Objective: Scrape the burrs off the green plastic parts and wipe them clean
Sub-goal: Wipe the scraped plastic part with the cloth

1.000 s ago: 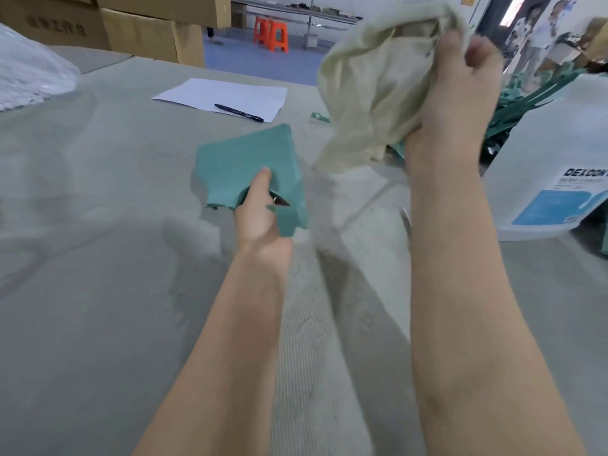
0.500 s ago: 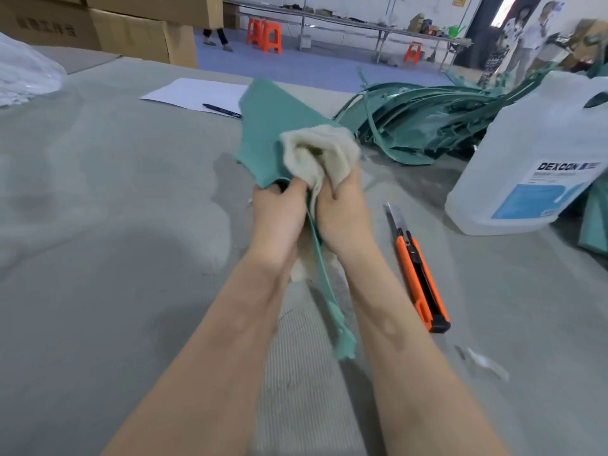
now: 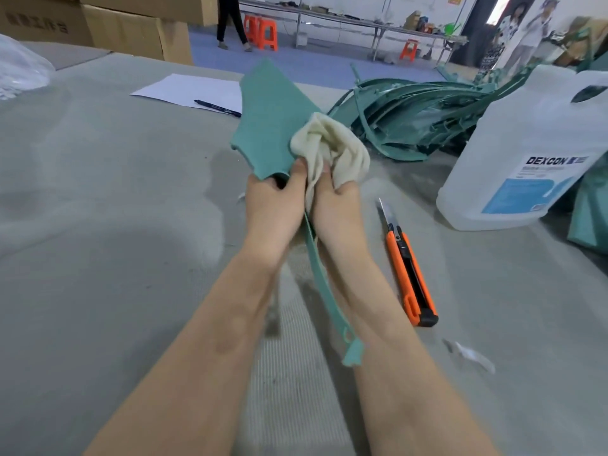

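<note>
My left hand (image 3: 274, 209) grips the lower edge of a flat green plastic part (image 3: 268, 123), held upright above the table; a thin green strip of it runs down between my forearms to a small tab. My right hand (image 3: 337, 209) holds a bunched cream cloth (image 3: 332, 146) pressed against the part's right edge. An orange utility knife (image 3: 409, 271) with its blade out lies on the table just right of my right forearm. A pile of more green plastic parts (image 3: 418, 116) lies beyond the cloth.
A white DEXCON jug (image 3: 533, 153) stands at the right. A paper sheet (image 3: 194, 90) with a pen (image 3: 217, 108) lies at the far side of the grey felt table (image 3: 98, 225). Cardboard boxes (image 3: 131, 24) stand behind. White scraps (image 3: 470, 355) lie near my right arm.
My right hand came down from high at the right and brought the cloth onto the green part. My left hand turned the part upright and raised it. The view has shifted slightly.
</note>
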Motion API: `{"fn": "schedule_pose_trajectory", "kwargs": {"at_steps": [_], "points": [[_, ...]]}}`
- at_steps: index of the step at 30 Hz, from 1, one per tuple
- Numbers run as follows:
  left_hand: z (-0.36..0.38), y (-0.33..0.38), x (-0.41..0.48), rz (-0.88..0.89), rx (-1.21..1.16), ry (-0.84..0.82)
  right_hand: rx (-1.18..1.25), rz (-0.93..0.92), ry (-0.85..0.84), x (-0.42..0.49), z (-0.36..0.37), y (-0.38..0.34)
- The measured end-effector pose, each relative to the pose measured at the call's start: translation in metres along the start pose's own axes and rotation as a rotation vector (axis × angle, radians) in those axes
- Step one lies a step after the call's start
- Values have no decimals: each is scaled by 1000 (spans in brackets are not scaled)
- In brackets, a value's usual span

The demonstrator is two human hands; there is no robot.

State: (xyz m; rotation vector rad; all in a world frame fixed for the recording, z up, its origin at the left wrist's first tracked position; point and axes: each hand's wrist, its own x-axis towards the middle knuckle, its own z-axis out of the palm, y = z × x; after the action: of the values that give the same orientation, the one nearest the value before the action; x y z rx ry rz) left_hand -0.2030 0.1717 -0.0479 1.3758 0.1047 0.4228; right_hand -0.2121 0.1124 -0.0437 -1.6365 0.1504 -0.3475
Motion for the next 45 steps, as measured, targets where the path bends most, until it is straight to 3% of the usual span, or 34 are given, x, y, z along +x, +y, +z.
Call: {"fn": "schedule_pose_trajectory", "kwargs": {"at_steps": [5, 8, 12, 14, 17, 20, 22, 25, 27, 28, 31, 33, 36, 40, 43, 45], "points": [[4, -3, -8, -43, 85, -219, 242, 138, 250, 17, -24, -5], [12, 0, -18, -6, 136, -354, 348, 117, 374, 24, -43, -2], [7, 7, -18, -13, 148, -375, 292, 134, 417, 28, -47, 3], [-1, 12, -14, -64, 36, -320, 343, 198, 429, 31, -54, 3], [-9, 12, -2, -138, -62, -114, 488, 213, 360, 28, -58, 0], [-9, 6, 3, -198, -25, -2, 521, -11, 202, 21, -51, -8], [-9, 3, 1, -182, 84, -44, 569, -98, 82, 14, -46, -14], [-10, 1, -3, -103, 263, -245, 675, -96, -32, 10, -41, -20], [-8, 0, -6, -78, 335, -364, 575, -173, 2, 10, -39, -20], [-7, 1, -8, -82, 322, -379, 405, -257, 21, 10, -38, -18], [-5, 3, -8, -137, 206, -301, -211, -435, 5, 7, -32, -9], [-6, 8, -7, -170, 83, -243, -393, -471, -44, 7, -29, -3], [-10, 12, -5, -207, 45, -149, -335, -453, -167, 4, -25, -1], [-10, 9, -5, -250, -42, 10, -364, -471, -173, 1, -18, 1], [-9, 12, -7, -183, -236, -29, -428, -548, -99, 4, -16, 4], [-6, 8, -7, -148, -169, -126, -476, -563, 8, 10, -20, 6]]}}
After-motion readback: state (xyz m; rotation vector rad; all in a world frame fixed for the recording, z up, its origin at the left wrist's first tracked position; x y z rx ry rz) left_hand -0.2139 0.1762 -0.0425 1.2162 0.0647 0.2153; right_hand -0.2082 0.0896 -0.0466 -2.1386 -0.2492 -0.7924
